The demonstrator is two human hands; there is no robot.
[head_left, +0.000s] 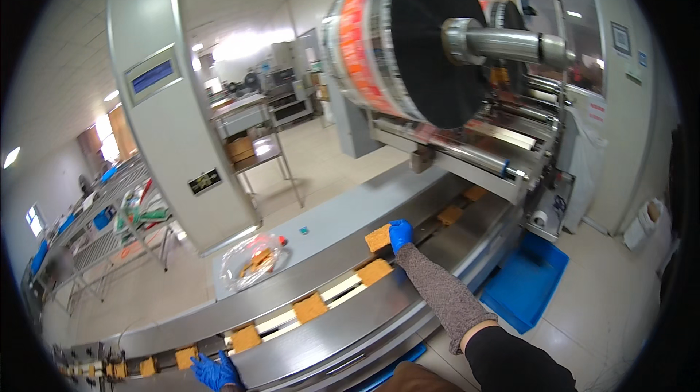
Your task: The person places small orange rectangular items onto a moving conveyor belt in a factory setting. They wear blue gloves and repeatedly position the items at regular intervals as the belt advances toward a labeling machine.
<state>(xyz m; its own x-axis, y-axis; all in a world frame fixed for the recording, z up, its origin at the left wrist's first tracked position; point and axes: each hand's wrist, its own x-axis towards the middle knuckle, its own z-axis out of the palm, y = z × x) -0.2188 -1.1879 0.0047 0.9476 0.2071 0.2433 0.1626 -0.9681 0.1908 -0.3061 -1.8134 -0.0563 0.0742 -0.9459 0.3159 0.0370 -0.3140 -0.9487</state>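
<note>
In a blue glove, my right hand [401,235] grips a golden-brown square snack slab [378,238], tilted just above the far side of the conveyor channel. My left hand [214,371], gloved in blue too, lies low over the near rim of the conveyor [321,344] with its fingers spread. Its fingertips are close to one slab [187,357]; whether they touch it I cannot tell. Between my hands, more slabs rest spaced out in the channel, such as one slab [310,308] near the middle. Further slabs [450,215] sit to the right, towards the film rollers.
A clear plastic bag [251,261] with broken pieces lies on the grey ledge beyond the conveyor. Overhead at right hangs a large film roll [437,42] on a metal shaft. A blue tray [526,282] stands on the floor at right. A control column [171,100] rises at left.
</note>
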